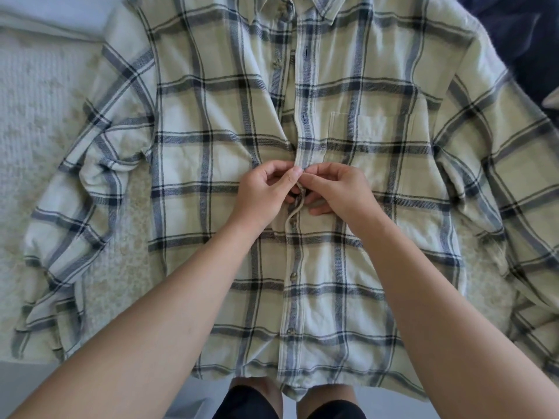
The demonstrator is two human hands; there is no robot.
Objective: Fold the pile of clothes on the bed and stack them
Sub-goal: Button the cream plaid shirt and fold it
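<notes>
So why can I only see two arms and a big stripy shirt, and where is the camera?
The camera sits on the person's head and looks down, so you see what they see: their own arms reaching forward. There is just this one picture. A checked shirt lies flat, front up, on a pale bed cover, sleeves spread out. The left hand and right hand meet in the middle of the shirt, each with a pinching grip on its front edge near a button, probably doing it up. Something dark blue lies at the top right.
</notes>
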